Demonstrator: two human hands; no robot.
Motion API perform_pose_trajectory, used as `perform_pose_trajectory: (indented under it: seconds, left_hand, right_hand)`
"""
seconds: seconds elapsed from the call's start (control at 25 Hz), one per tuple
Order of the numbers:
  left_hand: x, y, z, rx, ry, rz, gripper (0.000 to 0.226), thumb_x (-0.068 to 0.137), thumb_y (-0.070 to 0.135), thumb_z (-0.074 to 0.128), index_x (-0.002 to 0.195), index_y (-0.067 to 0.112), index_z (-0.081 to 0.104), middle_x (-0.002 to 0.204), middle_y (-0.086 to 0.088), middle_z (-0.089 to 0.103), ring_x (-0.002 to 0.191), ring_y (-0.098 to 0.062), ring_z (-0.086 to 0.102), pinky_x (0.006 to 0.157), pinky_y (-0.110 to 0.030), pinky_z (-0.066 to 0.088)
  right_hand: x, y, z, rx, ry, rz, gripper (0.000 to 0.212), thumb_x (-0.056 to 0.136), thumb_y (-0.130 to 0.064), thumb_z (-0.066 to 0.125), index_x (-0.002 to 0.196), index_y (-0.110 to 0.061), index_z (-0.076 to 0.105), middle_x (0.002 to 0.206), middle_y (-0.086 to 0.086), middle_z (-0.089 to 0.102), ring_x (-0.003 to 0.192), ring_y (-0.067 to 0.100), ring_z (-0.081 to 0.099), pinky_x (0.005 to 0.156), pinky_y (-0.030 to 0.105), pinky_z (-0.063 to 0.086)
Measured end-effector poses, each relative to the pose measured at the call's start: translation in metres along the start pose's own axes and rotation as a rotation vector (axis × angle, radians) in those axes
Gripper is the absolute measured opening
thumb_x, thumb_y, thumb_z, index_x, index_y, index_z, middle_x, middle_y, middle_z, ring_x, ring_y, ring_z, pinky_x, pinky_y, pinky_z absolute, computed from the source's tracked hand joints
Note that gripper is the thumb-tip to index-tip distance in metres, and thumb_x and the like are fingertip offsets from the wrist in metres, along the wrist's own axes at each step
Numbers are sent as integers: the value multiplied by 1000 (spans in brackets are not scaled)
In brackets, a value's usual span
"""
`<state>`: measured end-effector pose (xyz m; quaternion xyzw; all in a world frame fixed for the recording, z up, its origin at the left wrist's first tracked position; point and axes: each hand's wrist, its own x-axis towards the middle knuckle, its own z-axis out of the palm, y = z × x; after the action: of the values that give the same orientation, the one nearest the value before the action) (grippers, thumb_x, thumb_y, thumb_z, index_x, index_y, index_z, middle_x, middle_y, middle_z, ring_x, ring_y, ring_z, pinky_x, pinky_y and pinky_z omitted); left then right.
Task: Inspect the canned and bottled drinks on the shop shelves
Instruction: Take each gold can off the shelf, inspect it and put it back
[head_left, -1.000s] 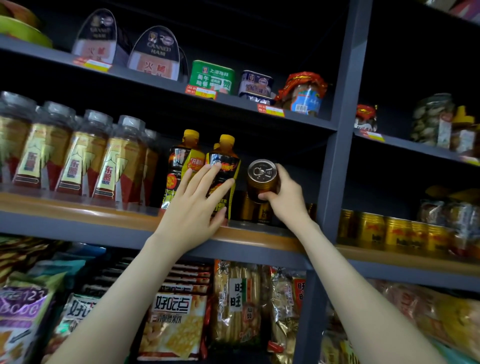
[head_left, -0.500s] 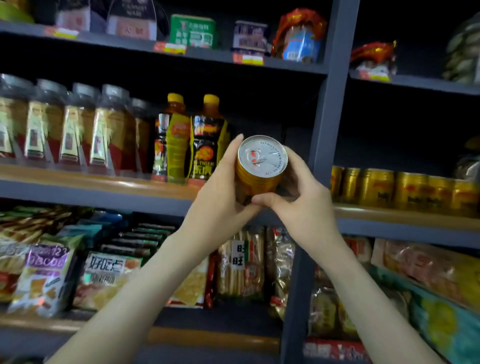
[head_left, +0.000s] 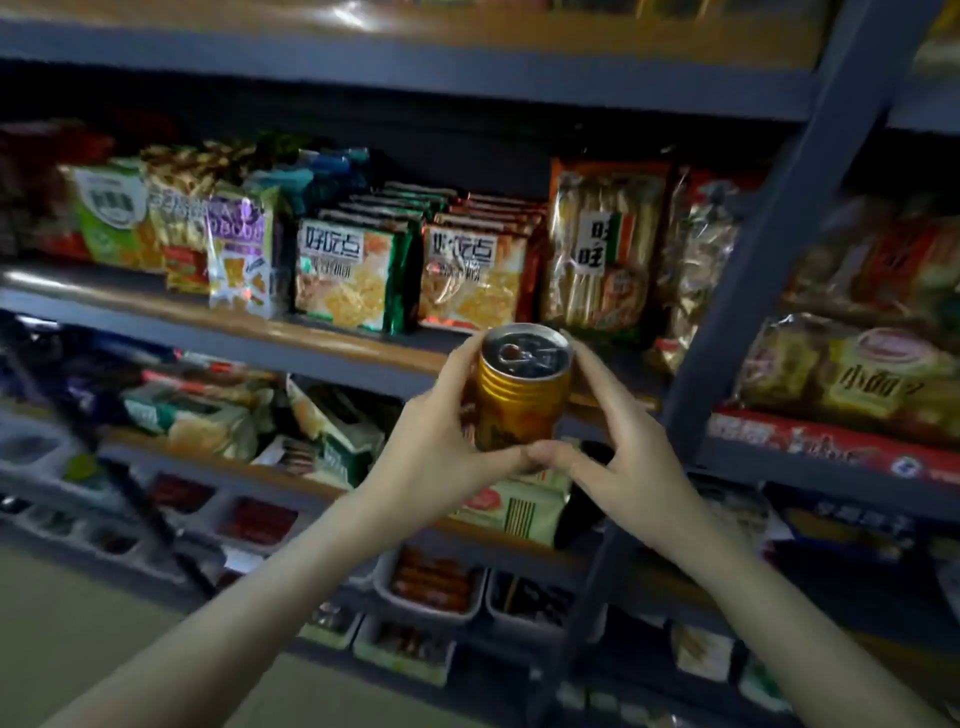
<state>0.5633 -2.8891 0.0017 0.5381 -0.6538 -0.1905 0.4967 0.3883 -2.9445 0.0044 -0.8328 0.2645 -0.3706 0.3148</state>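
A gold drink can with a silver pull-tab lid is held in front of the shelves, tilted so its top faces me. My left hand grips its left side with the fingers curled behind and the thumb under the base. My right hand holds the right side, fingers behind the can and thumb meeting the left thumb below it. The shelf with the bottles and other cans is out of view above.
Snack bags fill the wooden shelf behind the can. A dark metal upright rises just right of my hands. Lower shelves hold more packets and small trays. Bare floor lies at lower left.
The can came off the drinks shelf into both hands and lowered. My view dropped from the bottle shelf to the snack shelves.
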Motion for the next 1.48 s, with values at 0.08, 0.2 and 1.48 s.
perform_pose_trajectory:
  seconds: [0.08, 0.2, 1.48]
  left_hand:
    - [-11, -9, 1, -235, -23, -229, 86, 63, 41, 88, 135, 25, 45, 114, 6, 67, 102, -8, 67, 83, -27, 56]
    - [-21, -17, 6, -602, -73, -543, 67, 62, 32, 87, 121, 14, 58, 108, -9, 72, 99, -25, 70, 84, -43, 57]
    - [-37, -41, 26, -818, -174, -730, 70, 72, 28, 82, 131, 17, 45, 116, -18, 66, 98, -34, 70, 76, -46, 59]
  right_hand:
    - [-10, 15, 9, 30, -185, 27, 95, 74, -60, 69, 142, -62, 2, 153, -33, 9, 141, -9, 14, 112, 21, 28]
    - [-23, 27, 19, -114, -375, 11, 111, 73, -44, 77, 132, -71, -12, 146, -40, -23, 141, -11, -11, 114, 29, 20]
    - [-56, 41, 22, 232, -304, 322, 91, 69, -80, 56, 145, -52, 14, 153, -15, 30, 137, 0, 35, 109, 26, 37]
